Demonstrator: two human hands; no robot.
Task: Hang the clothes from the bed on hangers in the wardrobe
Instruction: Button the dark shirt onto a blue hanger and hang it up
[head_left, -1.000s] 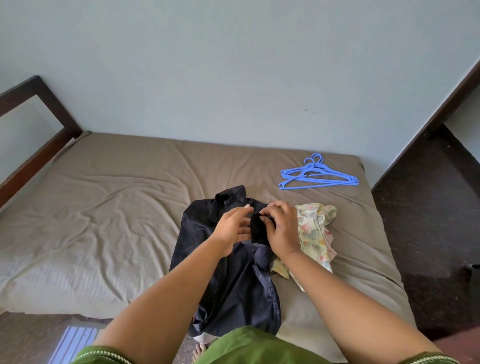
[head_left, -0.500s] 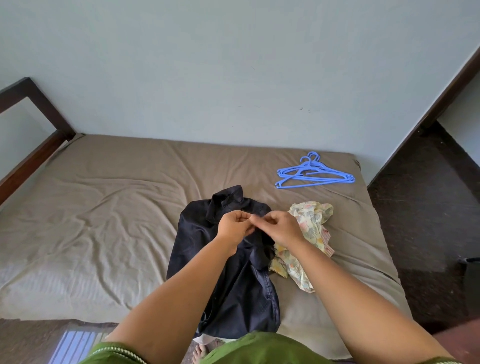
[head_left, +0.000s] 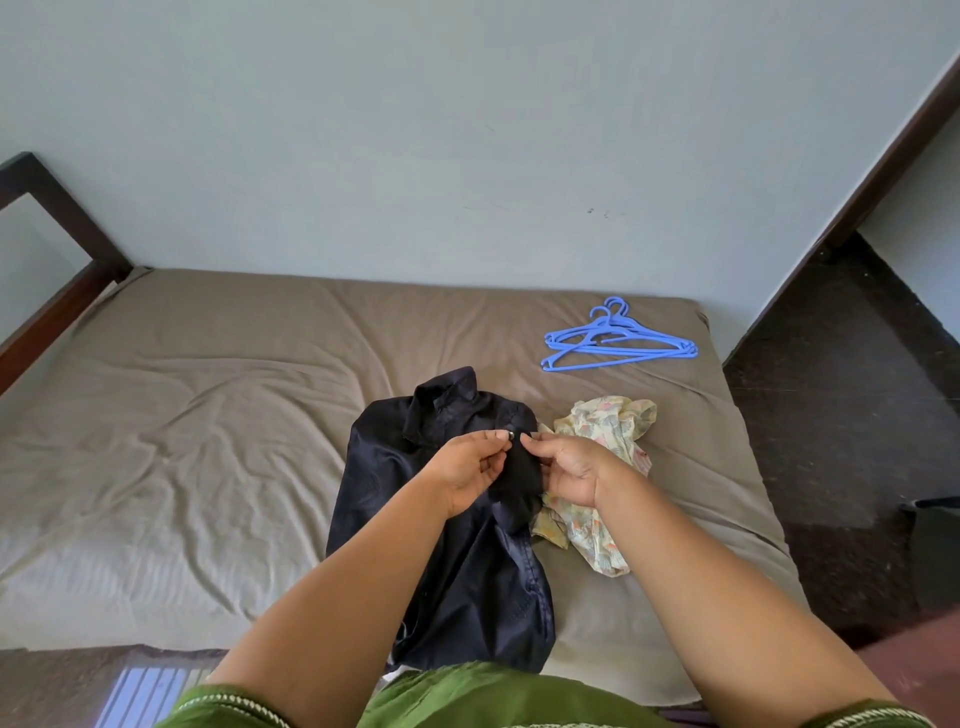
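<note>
A dark navy shirt (head_left: 395, 467) lies lengthwise on the bed (head_left: 208, 415), collar toward the wall. My left hand (head_left: 467, 470) and my right hand (head_left: 569, 470) meet over its chest, each pinching the front edge of the fabric beside a small shiny button. A crumpled pale floral garment (head_left: 608, 467) lies just right of the shirt, partly under my right wrist. Several blue plastic hangers (head_left: 618, 340) are stacked on the bed's far right corner. No wardrobe is in view.
The bed has a wrinkled tan sheet and a dark wooden frame (head_left: 57, 260) at the left. A pale wall stands behind it. Dark floor (head_left: 841, 415) runs along the right side, with a dark object (head_left: 935, 540) at the right edge.
My hands have drawn slightly apart on the shirt front and turned palms inward, and a small button now shows between my fingertips. The shirt and other items have stayed put.
</note>
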